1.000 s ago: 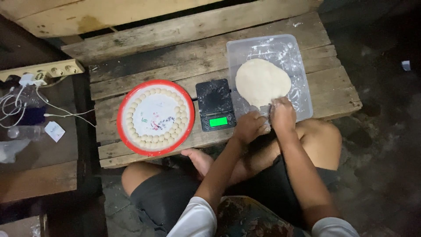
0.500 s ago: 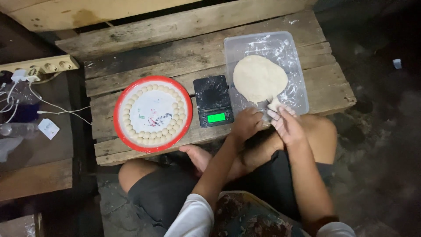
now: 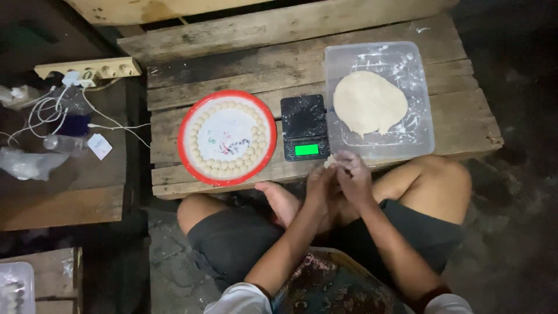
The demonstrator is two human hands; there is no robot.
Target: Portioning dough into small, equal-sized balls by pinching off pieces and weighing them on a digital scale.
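Both hands are now drawing back from the dough slab (image 3: 369, 102), pressing a small dough piece (image 3: 330, 162), apparently, between right hand (image 3: 353, 180) and left hand (image 3: 321, 185), cupped together just below the scale (image 3: 304, 127), beside the red plate (image 3: 187, 157).

Low table (image 3: 192, 87) in front of seated person. On it, left to right: plate (image 3: 227, 138), scale (image 3: 304, 127), tray (image 3: 379, 99), each just beside the next. Dough balls (image 3: 231, 165) in rings inside plate rim. Dough sheet (image 3: 369, 103) in tray, centre. Both hands together at table's near edge, just before scale and tray's near left corner: left hand (image 3: 321, 187) beside right hand (image 3: 353, 177), small dough bit (image 3: 330, 162) at fingertips. Person's foot (image 3: 280, 199) below table edge, left of hands. Power strip (image 3: 87, 68) off table's far left corner; cables (image 3: 52, 113) and bottle (image 3: 67, 144) on lower surface to its left.
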